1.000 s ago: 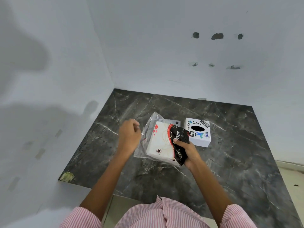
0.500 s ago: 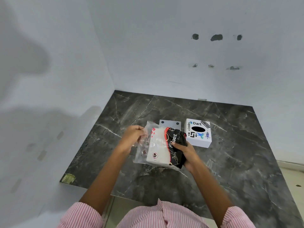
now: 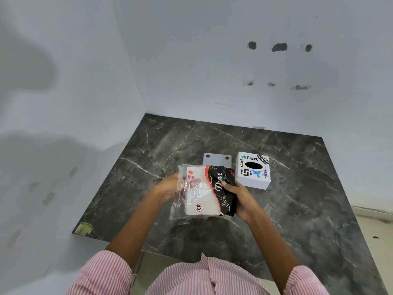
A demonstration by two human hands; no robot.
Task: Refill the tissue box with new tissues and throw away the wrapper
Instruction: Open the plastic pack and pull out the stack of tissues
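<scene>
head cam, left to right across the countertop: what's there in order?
Yellowish sticker at the counter's front-left corner → left hand → clear-wrapped black-and-white tissue pack → right hand → white sticker-covered tissue box. Grey plate behind the pack omitted.

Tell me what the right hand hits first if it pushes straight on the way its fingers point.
The right hand already grips the tissue pack, fingers pointing left across it. Pushed on, it would likely drive the pack into the left hand, which holds the wrapper's open end. Depth is unclear.
</scene>
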